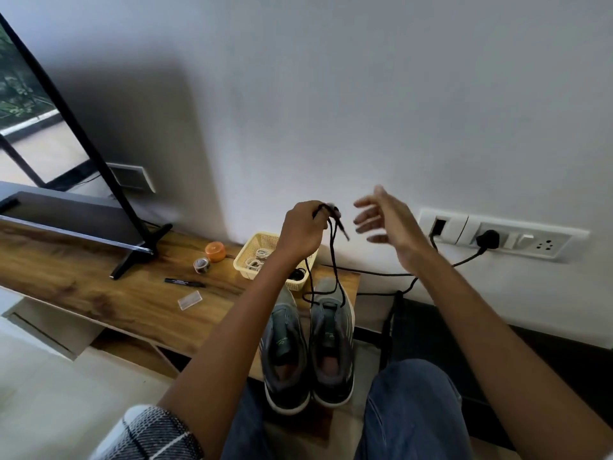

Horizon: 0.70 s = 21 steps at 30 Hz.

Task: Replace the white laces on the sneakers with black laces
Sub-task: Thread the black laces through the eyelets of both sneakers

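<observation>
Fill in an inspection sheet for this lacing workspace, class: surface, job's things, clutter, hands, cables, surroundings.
Surface: wooden shelf, sneakers at its right end.
Job's things: two grey sneakers; black lace runs up from the right one; white laces in yellow basket.
Clutter: pen, tape roll, orange container, clear packet.
Hands: left hand pinches the lace; right hand open, empty.
Cables: black cord from wall socket.
Surroundings: television, white wall.

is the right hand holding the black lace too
No, the right hand is open with fingers spread, apart from the thin black shoelace, which only the left hand grips.
</observation>
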### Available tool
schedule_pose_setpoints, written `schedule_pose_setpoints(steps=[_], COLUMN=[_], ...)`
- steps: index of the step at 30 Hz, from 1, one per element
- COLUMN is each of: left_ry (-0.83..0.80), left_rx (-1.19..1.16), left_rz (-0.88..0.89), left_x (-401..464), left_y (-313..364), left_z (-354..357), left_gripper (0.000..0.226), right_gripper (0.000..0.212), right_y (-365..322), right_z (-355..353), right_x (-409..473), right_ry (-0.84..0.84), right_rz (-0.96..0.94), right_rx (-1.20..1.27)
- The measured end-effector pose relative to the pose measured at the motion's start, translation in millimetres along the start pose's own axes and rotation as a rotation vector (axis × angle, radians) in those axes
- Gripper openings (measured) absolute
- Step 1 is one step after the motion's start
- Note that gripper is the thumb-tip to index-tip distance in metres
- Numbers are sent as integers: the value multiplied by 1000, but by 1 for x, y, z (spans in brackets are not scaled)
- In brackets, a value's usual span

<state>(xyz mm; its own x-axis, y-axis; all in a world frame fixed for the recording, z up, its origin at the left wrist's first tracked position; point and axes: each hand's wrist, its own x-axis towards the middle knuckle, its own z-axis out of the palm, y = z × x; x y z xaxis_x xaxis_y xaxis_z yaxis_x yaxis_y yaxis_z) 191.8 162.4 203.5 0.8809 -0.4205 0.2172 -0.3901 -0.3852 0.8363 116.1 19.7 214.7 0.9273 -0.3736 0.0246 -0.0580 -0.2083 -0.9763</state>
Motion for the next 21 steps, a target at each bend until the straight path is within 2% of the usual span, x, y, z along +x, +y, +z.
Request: schedule_pose_setpoints(steps=[4, 9, 13, 16, 19, 21], left_ry=[67, 103, 114, 116, 114, 108], left_rx=[-198, -260, -279, -289, -304, -325], left_rz=[-116, -151, -124, -115, -124, -137], left_x=[-9, -14, -10, -8, -8, -9], left_y=[-18, -32, -30, -29, -30, -31], left_z=[9, 12, 6, 4, 4, 6], left_gripper=[30, 30, 28, 28, 28, 27], right_gripper=[19, 33, 36, 11, 19, 15], right_y=[100, 190, 210, 214, 217, 217], right_z=[17, 48, 65, 69, 72, 72], right_x=[-1, -7, 0, 6, 8, 7], right_ry=[4, -119, -52, 16, 60, 41], right_rz=[216, 382, 322, 260, 238, 223], right_rx=[-141, -364, -468, -488, -457, -464])
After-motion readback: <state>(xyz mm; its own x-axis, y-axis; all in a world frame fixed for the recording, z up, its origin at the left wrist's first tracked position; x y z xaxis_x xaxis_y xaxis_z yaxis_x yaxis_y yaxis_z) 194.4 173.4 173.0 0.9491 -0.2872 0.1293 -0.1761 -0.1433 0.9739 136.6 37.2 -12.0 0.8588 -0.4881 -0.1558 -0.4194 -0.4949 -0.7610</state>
